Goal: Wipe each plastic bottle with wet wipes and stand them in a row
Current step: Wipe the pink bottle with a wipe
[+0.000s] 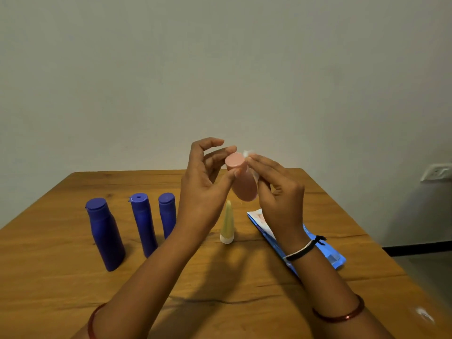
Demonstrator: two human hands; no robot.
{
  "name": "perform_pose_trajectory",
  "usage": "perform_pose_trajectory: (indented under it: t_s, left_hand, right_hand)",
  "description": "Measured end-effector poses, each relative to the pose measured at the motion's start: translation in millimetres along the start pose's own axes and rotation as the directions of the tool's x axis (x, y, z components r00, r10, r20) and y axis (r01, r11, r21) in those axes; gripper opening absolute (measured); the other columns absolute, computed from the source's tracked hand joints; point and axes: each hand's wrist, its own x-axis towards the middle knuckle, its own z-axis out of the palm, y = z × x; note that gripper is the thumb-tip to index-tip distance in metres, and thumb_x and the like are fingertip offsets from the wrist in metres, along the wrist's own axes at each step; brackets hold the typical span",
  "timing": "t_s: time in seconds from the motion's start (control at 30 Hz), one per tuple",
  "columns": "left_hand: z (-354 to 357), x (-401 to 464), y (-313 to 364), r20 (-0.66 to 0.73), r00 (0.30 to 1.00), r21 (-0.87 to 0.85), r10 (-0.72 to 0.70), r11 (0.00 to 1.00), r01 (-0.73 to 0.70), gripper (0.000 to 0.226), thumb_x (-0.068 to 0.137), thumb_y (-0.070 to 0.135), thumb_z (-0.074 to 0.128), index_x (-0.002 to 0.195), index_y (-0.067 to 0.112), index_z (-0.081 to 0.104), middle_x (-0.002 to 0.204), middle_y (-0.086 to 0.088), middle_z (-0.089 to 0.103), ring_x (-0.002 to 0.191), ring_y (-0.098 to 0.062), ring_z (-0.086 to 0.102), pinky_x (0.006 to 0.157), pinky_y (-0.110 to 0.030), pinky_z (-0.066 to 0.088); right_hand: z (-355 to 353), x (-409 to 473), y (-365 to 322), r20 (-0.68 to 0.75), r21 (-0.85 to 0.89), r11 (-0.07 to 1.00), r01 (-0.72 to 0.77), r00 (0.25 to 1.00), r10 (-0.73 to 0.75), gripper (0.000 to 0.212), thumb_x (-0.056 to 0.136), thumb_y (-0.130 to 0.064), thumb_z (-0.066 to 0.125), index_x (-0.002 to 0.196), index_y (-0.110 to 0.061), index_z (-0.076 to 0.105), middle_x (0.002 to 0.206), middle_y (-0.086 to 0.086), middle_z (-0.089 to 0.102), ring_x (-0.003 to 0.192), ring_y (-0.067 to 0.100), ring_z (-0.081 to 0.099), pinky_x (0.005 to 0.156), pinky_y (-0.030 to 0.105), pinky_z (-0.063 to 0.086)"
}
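Observation:
I hold a pink plastic bottle [241,182] up above the table, its cap tilted toward me. My left hand [208,177] grips it near the cap with thumb and fingertips. My right hand [274,189] presses a white wet wipe [247,154] against the bottle's right side. Three blue bottles stand upright in a row on the left: a wide one [105,233], a slim one [144,223] and another [167,214] partly hidden behind my left wrist. A pale yellow tube [227,222] stands on its white cap under the pink bottle.
A blue wet-wipe pack [327,250] lies flat on the wooden table [220,277], right of centre, partly under my right wrist. A plain wall rises behind the table's far edge, with a wall socket [436,171] at the right.

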Motion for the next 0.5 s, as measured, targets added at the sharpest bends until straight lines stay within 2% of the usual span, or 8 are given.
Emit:
perform_pose_trajectory:
  t_s: [0.1,0.17,0.3,0.4,0.5]
  left_hand:
    - [9,-3,-1,-0.010,1.000,-0.001,0.006,1.000,-0.006,0.049,0.083,0.006,0.071,0.119,0.029,0.047,0.133,0.018,0.048,0.110,0.001,0.061,0.091,-0.024,0.053]
    - [13,-4,-2,-0.013,1.000,-0.016,-0.004,1.000,0.004,0.042,0.082,0.008,0.071,0.113,0.031,0.053,0.139,0.016,0.042,0.111,-0.001,0.061,0.091,-0.022,0.052]
    - [17,-2,-7,-0.021,0.999,-0.048,-0.030,0.998,0.029,0.025,0.085,0.011,0.068,0.105,0.026,0.064,0.133,0.011,0.050,0.110,-0.004,0.062,0.087,-0.018,0.051]
    - [18,-3,-10,-0.002,0.998,-0.042,-0.068,0.997,0.068,0.028,0.086,0.016,0.068,0.113,0.025,0.068,0.124,0.011,0.058,0.108,0.000,0.061,0.085,-0.018,0.050]
    - [21,-6,-10,0.028,0.993,-0.104,-0.115,0.988,0.117,0.035,0.085,0.010,0.067,0.118,0.022,0.065,0.114,0.011,0.068,0.108,0.003,0.061,0.087,-0.015,0.049]
  right_hand:
    - [0,0,-11,-0.009,0.151,0.980,-0.134,0.991,0.136,0.044,0.083,0.012,0.052,0.118,-0.013,0.062,0.118,0.000,0.065,0.114,0.008,0.058,0.096,0.028,0.048]
    - [-2,0,-18,-0.029,0.232,0.954,-0.190,0.979,0.202,0.037,0.088,0.005,0.055,0.119,-0.014,0.060,0.118,-0.004,0.064,0.114,0.007,0.058,0.096,0.025,0.047]
    - [-7,-1,-24,-0.009,0.356,0.885,-0.300,0.946,0.325,0.032,0.088,-0.004,0.061,0.119,-0.009,0.063,0.119,-0.001,0.065,0.116,0.008,0.058,0.098,0.027,0.046]
    - [-11,-2,-24,0.008,0.378,0.863,-0.335,0.934,0.358,0.036,0.084,-0.001,0.065,0.119,-0.010,0.062,0.118,0.000,0.066,0.115,0.008,0.058,0.096,0.027,0.048]
    - [-13,-2,-24,0.044,0.425,0.823,-0.376,0.917,0.396,0.039,0.080,-0.001,0.068,0.117,-0.013,0.063,0.115,-0.004,0.066,0.112,0.007,0.059,0.093,0.021,0.048]
